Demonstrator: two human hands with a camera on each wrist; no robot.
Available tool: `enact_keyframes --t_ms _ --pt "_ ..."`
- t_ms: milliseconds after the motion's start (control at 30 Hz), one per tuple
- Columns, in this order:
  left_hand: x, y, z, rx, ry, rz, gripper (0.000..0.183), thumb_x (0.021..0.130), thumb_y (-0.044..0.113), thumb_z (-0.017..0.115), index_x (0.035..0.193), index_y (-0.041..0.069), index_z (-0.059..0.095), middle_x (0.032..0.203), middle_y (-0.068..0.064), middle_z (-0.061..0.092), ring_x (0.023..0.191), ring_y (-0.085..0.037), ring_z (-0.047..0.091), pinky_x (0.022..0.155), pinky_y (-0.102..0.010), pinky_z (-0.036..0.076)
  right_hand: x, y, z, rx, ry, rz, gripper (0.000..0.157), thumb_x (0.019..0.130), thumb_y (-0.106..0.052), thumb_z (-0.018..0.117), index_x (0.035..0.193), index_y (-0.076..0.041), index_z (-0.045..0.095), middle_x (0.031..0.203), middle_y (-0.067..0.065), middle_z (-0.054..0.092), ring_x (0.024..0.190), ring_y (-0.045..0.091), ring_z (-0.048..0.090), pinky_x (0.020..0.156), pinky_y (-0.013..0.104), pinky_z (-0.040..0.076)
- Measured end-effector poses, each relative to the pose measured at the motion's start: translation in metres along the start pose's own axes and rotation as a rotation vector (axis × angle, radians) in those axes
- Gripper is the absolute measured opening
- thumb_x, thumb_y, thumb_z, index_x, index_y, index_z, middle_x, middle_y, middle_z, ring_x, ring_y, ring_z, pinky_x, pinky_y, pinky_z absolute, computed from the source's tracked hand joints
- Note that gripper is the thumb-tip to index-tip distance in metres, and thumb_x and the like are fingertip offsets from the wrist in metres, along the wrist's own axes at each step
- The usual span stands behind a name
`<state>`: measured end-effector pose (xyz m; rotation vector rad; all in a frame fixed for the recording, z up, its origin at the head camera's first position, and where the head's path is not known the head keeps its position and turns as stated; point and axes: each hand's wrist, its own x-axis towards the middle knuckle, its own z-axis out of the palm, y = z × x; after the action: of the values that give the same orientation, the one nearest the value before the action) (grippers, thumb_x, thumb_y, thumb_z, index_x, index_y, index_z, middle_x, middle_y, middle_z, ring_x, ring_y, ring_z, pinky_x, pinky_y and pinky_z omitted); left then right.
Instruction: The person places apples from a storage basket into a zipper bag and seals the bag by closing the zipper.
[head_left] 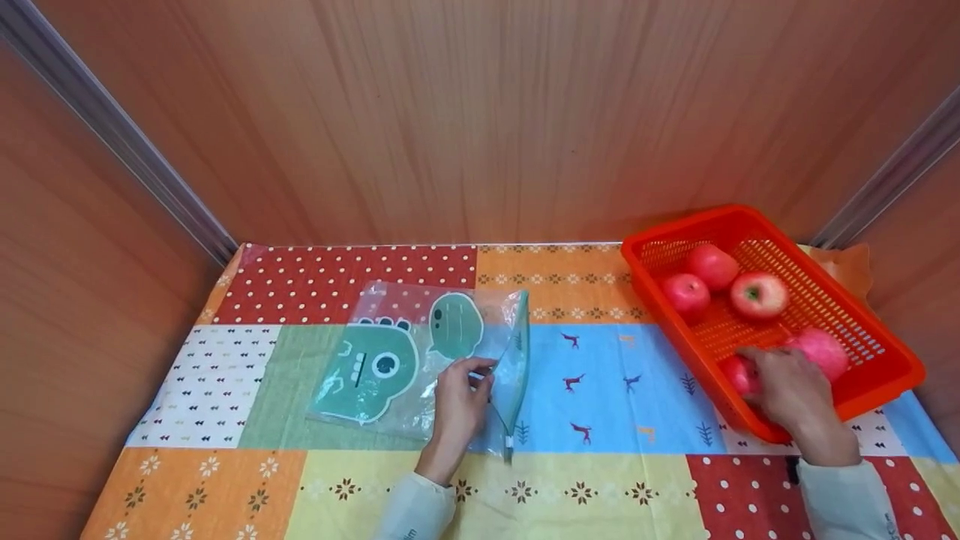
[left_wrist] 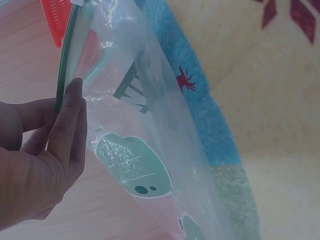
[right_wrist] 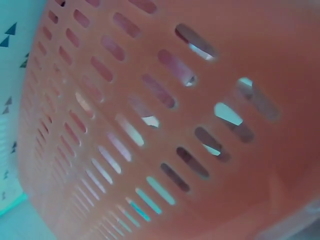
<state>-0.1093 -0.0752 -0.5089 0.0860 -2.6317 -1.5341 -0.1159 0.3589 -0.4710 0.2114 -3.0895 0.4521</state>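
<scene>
A clear plastic slider zip bag (head_left: 427,360) with green cartoon monster prints lies on the patchwork cloth, its green zip edge (head_left: 525,337) toward the right. My left hand (head_left: 461,397) pinches the bag's opening edge between thumb and fingers; the left wrist view shows the raised green zip strip (left_wrist: 64,65) there. Inside the red basket (head_left: 679,330), my right hand (head_left: 799,394) grips a red apple (head_left: 736,373) near the front left wall. A pinkish apple (head_left: 821,352) sits just right of that hand. Only the basket's slotted wall (right_wrist: 150,165) fills the right wrist view; the hand is hidden there.
Farther back in the basket sit more apples: one at the rear (head_left: 712,266), one by the left wall (head_left: 685,295), and a paler one (head_left: 759,294). Wooden panels (head_left: 480,120) enclose the table at the back and sides.
</scene>
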Motion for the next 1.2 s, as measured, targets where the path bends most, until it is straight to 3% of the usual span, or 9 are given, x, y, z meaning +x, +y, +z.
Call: enact_keyframes --t_ms 167,400,700,1200 --pt "-0.001 -0.001 0.001 0.008 0.0 -0.006 0.022 0.096 -0.005 0.072 0.115 0.002 0.078 0.104 -0.011 0.072 0.086 -0.021 0.068 0.078 -0.037 0.063 -0.005 -0.001 0.002 -0.004 0.049 -0.02 0.069 0.07 -0.009 0.094 0.131 0.005 0.064 0.111 0.03 0.069 0.092 0.046 0.061 0.086 0.075 0.053" --pt "-0.001 -0.001 0.001 -0.006 0.019 0.019 0.021 0.094 -0.01 0.071 0.111 -0.001 0.079 0.1 -0.013 0.074 0.08 -0.022 0.069 0.069 -0.032 0.062 -0.01 -0.003 -0.004 -0.023 0.06 -0.001 0.078 0.068 -0.007 0.095 0.137 0.008 0.061 0.119 0.035 0.066 0.103 0.055 0.055 0.091 0.078 0.048" --pt "-0.002 -0.003 -0.001 -0.012 0.006 0.004 0.021 0.095 -0.007 0.071 0.114 0.0 0.078 0.101 -0.012 0.073 0.082 -0.022 0.067 0.07 -0.033 0.062 -0.011 -0.013 -0.011 -0.029 0.184 -0.086 0.083 0.063 -0.003 0.097 0.137 0.005 0.06 0.125 0.033 0.066 0.105 0.053 0.055 0.093 0.079 0.046" --pt "-0.002 -0.003 0.0 -0.027 0.006 -0.002 0.021 0.094 -0.01 0.07 0.112 -0.001 0.078 0.1 -0.012 0.073 0.08 -0.021 0.067 0.067 -0.031 0.061 -0.012 -0.031 -0.029 -0.057 0.249 -0.078 0.084 0.064 0.003 0.096 0.14 0.003 0.059 0.135 0.034 0.059 0.115 0.055 0.047 0.096 0.081 0.042"
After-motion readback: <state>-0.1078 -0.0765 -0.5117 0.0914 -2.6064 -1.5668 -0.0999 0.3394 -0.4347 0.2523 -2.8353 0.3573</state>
